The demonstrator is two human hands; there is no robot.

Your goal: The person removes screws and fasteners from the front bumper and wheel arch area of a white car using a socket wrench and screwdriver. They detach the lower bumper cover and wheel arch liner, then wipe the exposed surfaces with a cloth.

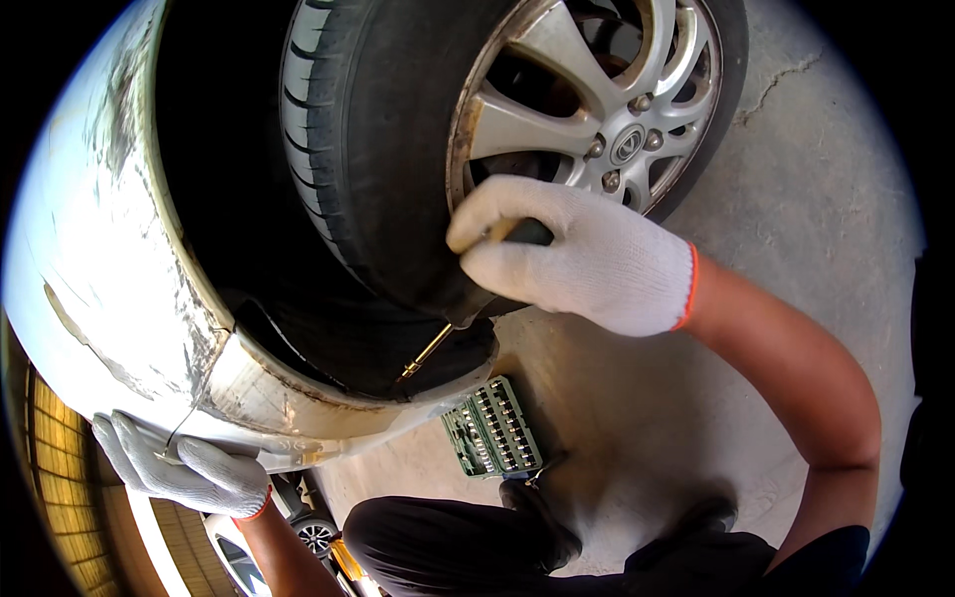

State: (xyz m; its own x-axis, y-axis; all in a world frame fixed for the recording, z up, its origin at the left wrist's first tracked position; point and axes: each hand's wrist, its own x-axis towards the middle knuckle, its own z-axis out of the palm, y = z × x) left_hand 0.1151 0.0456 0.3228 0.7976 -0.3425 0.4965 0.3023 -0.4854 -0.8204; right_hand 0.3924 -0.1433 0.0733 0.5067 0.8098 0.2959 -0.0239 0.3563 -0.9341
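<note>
My right hand (572, 254), in a white knit glove with an orange cuff, is closed around the dark handle of a screwdriver (430, 350) in front of the tyre. Its gold-coloured shaft slants down and left, and the tip is at the dark inner edge of the wheel arch (348, 386); I cannot tell whether it sits in a fastener. My left hand (189, 468), gloved the same way, rests with fingers stretched on the scuffed light-coloured car body (109, 279), near a panel seam. The tyre (383, 149) and silver alloy wheel (557, 60) stand just beyond my right hand.
An opened green socket set case (492, 428) lies on the concrete floor (796, 229) below the bumper corner, close to my shoe (537, 517). Another car (313, 535) is at the lower left. The scraped arch edge curves between my hands.
</note>
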